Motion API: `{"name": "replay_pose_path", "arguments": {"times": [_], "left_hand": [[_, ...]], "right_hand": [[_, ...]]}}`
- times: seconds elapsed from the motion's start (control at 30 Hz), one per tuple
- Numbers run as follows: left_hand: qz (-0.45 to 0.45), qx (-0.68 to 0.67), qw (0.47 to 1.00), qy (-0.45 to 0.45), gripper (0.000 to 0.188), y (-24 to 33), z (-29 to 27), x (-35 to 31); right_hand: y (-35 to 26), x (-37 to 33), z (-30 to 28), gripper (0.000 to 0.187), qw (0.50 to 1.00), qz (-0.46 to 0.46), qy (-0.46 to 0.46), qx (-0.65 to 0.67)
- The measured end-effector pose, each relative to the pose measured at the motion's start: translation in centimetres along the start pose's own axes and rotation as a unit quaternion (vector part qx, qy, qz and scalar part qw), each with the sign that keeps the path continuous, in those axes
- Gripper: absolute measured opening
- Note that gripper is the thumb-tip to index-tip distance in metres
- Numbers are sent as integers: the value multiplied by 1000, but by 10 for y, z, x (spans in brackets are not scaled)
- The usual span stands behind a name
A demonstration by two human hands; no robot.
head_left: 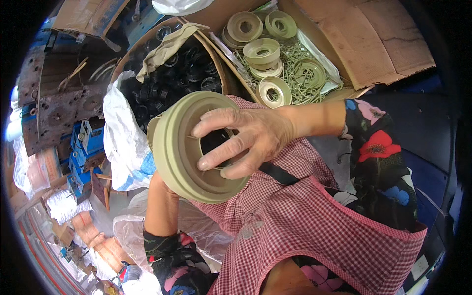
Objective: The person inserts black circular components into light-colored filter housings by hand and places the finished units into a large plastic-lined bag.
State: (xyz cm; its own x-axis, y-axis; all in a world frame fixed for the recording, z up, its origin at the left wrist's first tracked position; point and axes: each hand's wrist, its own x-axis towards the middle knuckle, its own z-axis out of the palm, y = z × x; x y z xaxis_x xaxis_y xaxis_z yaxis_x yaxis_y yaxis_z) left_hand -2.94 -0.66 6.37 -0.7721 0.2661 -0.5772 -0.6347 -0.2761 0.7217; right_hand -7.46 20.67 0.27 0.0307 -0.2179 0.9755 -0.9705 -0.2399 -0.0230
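In front of my apron is a stack of round olive-green plastic rings, tilted so that its wide face and centre hole show. My right hand reaches in from the right and lies across that face. Its fingers are bent over the dark hole and press at the inner edge; the thumb is hidden. From below, my left hand holds the stack at its lower left side, with most of its fingers out of sight behind the rings.
Beyond the stack, a cardboard box holds more olive rings and many thin olive sprue pieces. Left of it, another carton contains black plastic parts under a beige cloth. A white plastic bag hangs by it.
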Motion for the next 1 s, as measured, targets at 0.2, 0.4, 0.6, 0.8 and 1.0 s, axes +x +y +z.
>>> {"name": "replay_pose_path", "arguments": {"times": [0.2, 0.4, 0.6, 0.8, 1.0], "left_hand": [[0, 60, 998, -16, 41, -4, 1, 9], [170, 469, 867, -18, 41, 7, -24, 17], [209, 552, 788, 173, 37, 39, -64, -11], [157, 668, 673, 274, 49, -26, -152, 40], [-71, 714, 643, 266, 49, 11, -128, 38]], "right_hand": [[-14, -13, -2, 39, 969, 242, 35, 20], [4, -28, -23, 41, 373, 768, -37, 520], [42, -119, -57, 35, 633, 759, -147, -43], [2, -347, -156, 26, 332, 792, -461, -223], [-43, -398, -158, 24, 260, 771, -521, -259]]}}
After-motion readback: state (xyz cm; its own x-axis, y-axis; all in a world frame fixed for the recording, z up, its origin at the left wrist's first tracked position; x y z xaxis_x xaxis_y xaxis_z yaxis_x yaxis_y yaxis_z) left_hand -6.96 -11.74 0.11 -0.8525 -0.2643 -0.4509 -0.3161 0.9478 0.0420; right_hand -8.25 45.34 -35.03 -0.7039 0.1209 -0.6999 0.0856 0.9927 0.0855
